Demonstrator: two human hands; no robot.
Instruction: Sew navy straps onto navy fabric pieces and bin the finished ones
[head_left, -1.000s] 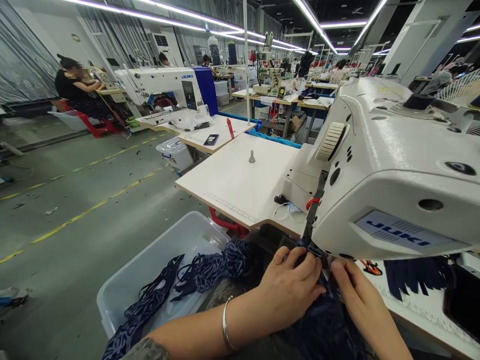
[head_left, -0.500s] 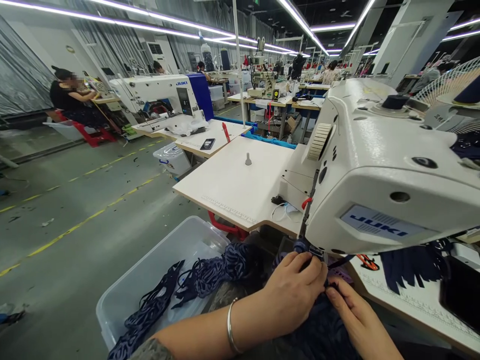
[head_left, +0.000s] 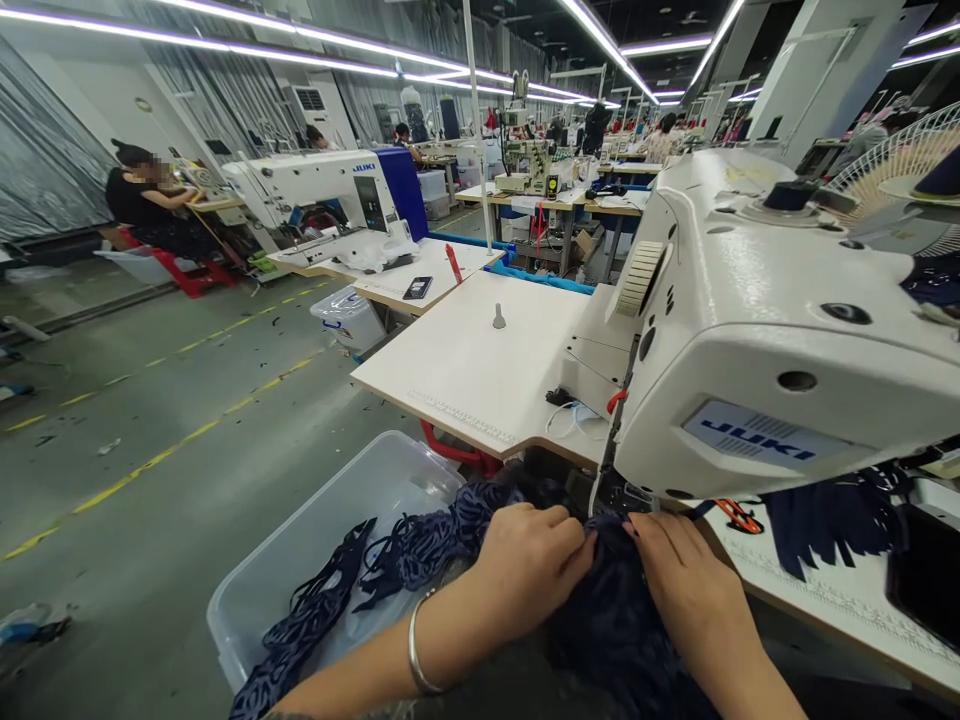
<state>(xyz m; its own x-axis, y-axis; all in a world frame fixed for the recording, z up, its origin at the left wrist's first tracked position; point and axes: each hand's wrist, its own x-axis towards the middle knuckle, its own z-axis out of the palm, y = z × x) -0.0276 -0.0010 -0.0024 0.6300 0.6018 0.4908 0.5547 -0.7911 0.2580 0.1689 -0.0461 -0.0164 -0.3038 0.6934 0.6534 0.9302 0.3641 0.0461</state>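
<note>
Dark navy fabric [head_left: 611, 610] hangs below the needle area of a white JUKI sewing machine [head_left: 750, 400]. My left hand [head_left: 529, 560], with a silver bangle on the wrist, is closed on the fabric's upper left edge. On the other side my right hand [head_left: 679, 565] pinches the same edge, thumb and fingers together, just under the machine head. The two hands are a short gap apart. Whether the cloth lies under the presser foot is hidden by the hands and the machine head.
A clear plastic bin [head_left: 330, 500] with bundled navy strips [head_left: 427, 545] stands at lower left. The white table [head_left: 465, 360] carries a grey peg [head_left: 499, 317]. Orange-handled snips [head_left: 739, 516] and cut navy pieces [head_left: 832, 520] lie at right. A co-worker [head_left: 154, 205] sits far left.
My left hand has moved left and my right hand up and slightly left, away from the needle area. The hands are farther apart, with more navy fabric showing between them.
</note>
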